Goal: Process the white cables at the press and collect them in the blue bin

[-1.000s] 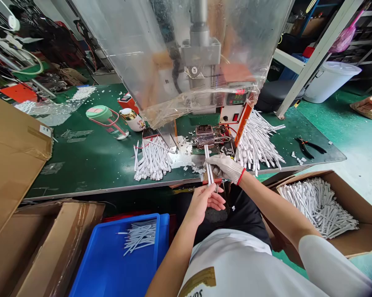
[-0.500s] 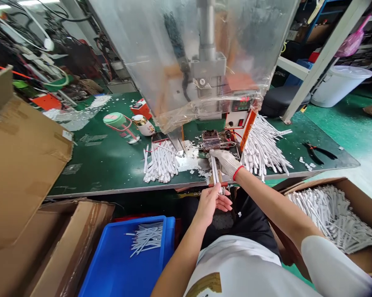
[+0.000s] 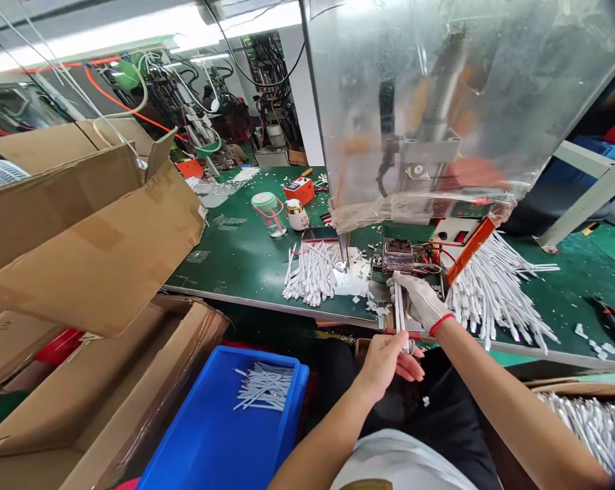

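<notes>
A small bundle of long, thin white cable-like strips [image 3: 400,309] runs between my two hands, just in front of the bench machine's fixture. My left hand [image 3: 386,361], bare, is closed around their lower ends. My right hand [image 3: 419,299], in a white knit glove with a red cuff, pinches their upper ends below the metal fixture [image 3: 398,258]. Whether these ends touch the fixture I cannot tell. A pile of similar white strips [image 3: 312,275] lies left of my hands, and a larger pile [image 3: 491,292] lies to their right.
A clear guard [image 3: 379,136] hangs over the fixture. On the green bench [image 3: 246,265] stand a green-lidded cup [image 3: 269,212], a white jar [image 3: 297,216] and pliers [image 3: 613,320]. Below are a blue bin [image 3: 225,435], open cardboard boxes [image 3: 148,395] and a box of strips [image 3: 593,422].
My view has swung to the left, so the bench and both hands appear further right and lower. Both hands keep nearly the same hold on the white strips.
</notes>
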A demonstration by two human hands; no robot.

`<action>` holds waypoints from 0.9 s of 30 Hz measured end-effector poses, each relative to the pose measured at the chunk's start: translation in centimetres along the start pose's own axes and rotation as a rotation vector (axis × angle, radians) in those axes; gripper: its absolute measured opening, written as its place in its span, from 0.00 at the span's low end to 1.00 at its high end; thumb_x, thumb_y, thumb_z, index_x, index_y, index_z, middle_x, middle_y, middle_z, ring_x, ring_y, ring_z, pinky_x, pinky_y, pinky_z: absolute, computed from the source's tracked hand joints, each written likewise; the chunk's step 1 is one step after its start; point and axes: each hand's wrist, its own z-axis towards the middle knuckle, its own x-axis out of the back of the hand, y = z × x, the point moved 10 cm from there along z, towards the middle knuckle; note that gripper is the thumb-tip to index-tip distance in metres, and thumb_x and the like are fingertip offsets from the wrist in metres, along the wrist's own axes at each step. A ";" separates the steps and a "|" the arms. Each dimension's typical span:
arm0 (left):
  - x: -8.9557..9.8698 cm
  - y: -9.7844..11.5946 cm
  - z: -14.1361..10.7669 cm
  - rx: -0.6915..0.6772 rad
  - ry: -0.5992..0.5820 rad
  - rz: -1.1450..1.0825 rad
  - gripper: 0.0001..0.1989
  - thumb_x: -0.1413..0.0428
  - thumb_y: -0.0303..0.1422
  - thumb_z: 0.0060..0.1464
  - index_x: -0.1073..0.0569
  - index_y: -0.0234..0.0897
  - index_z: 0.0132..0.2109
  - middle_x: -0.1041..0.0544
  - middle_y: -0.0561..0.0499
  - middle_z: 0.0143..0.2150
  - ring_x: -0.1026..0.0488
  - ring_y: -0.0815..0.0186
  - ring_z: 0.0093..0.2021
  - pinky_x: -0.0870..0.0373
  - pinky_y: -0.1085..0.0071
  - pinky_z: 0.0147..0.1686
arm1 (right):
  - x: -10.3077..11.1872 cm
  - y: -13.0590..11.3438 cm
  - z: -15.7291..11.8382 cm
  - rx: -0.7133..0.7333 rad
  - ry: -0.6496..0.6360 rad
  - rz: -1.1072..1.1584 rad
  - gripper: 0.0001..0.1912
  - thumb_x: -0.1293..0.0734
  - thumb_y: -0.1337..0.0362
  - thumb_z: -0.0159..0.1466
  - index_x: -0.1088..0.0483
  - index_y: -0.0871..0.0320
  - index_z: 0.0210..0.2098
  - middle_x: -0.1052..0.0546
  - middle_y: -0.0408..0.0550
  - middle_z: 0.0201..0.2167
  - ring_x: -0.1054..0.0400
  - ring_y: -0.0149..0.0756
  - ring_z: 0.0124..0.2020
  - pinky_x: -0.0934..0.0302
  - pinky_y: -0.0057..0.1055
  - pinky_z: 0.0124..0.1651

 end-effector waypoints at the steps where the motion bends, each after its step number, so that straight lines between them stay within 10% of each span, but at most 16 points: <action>1: 0.0 -0.1 0.0 0.000 -0.002 -0.004 0.34 0.46 0.61 0.48 0.22 0.28 0.32 0.23 0.42 0.21 0.26 0.63 0.20 0.33 0.71 0.22 | 0.1 0.1 0.0 -0.001 0.004 -0.007 0.12 0.30 0.57 0.62 0.25 0.62 0.33 0.24 0.49 0.26 0.35 0.31 0.20 0.38 0.27 0.20; 15: -0.1 -0.2 -0.2 -0.061 0.025 -0.037 0.31 0.46 0.59 0.49 0.24 0.29 0.31 0.23 0.42 0.22 0.26 0.63 0.20 0.34 0.71 0.22 | -0.9 -1.2 -1.8 0.058 -0.026 0.001 0.14 0.27 0.55 0.58 0.29 0.60 0.31 0.26 0.48 0.23 0.35 0.31 0.19 0.38 0.27 0.20; 24: 0.9 1.6 -6.2 -0.263 0.006 0.472 0.25 0.55 0.50 0.62 0.33 0.38 0.24 0.40 0.55 0.16 0.42 0.71 0.19 0.47 0.72 0.22 | 0.9 -4.0 -7.2 0.213 -0.072 0.300 0.14 0.25 0.57 0.56 0.27 0.59 0.35 0.28 0.47 0.30 0.32 0.32 0.28 0.32 0.27 0.30; 27: 1.0 2.0 -7.7 -0.238 -0.009 0.300 0.24 0.51 0.49 0.60 0.36 0.38 0.22 0.44 0.56 0.17 0.47 0.71 0.20 0.53 0.71 0.22 | 0.4 -5.4 -8.6 0.279 -0.058 0.378 0.12 0.26 0.57 0.58 0.30 0.57 0.33 0.31 0.45 0.28 0.34 0.30 0.26 0.33 0.27 0.29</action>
